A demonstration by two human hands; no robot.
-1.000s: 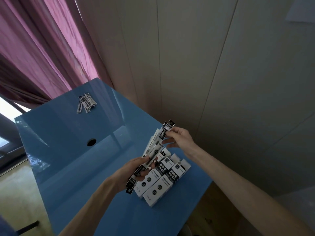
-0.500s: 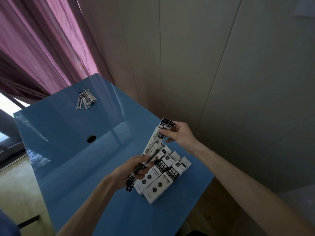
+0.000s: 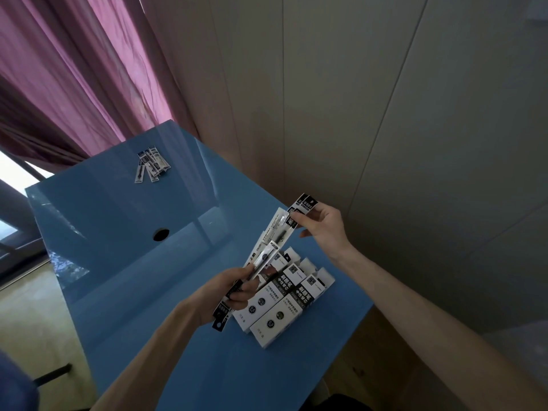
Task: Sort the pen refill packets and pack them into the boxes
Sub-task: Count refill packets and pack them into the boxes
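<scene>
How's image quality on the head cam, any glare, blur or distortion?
Head view: dim overall, bright blown-out patch at the window; glossy blue table mirrors the wall seams; wide-angle bend toward the edges; print on the boxes mostly readable, held refill packets and far packets soft; left hand and right hand reasonably sharp.
</scene>
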